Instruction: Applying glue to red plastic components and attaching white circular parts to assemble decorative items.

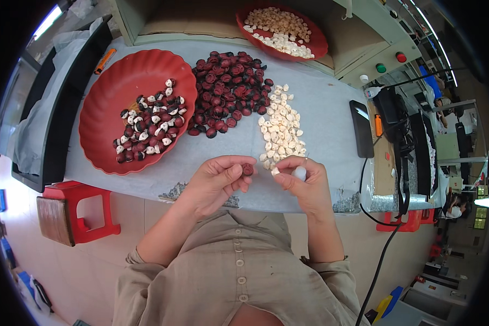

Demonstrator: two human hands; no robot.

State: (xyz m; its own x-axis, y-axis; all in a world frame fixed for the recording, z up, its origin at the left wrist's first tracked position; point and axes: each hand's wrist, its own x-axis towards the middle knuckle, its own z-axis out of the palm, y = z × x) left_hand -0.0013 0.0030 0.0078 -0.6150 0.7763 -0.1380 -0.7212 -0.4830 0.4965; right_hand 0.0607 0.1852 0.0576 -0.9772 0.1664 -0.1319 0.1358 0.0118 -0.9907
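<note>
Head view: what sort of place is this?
Probably a handwork workshop: heaps of dark-red cup-shaped pieces and cream pieces on the workbench, and a cabinet with a red button and a green button.

Right hand (311, 187): fingers conceal most of a pale cylindrical object (299, 173), kind undetermined; the pinched white piece (275, 171) is partly covered. Left hand (214, 182): thumb and fingers mask part of the dark red piece (248, 169). The beige shirt (209, 271) is cut off by the lower edge, the cabinet (358, 70) by the upper. Background person (457, 208) at right: too small for detail.
</note>
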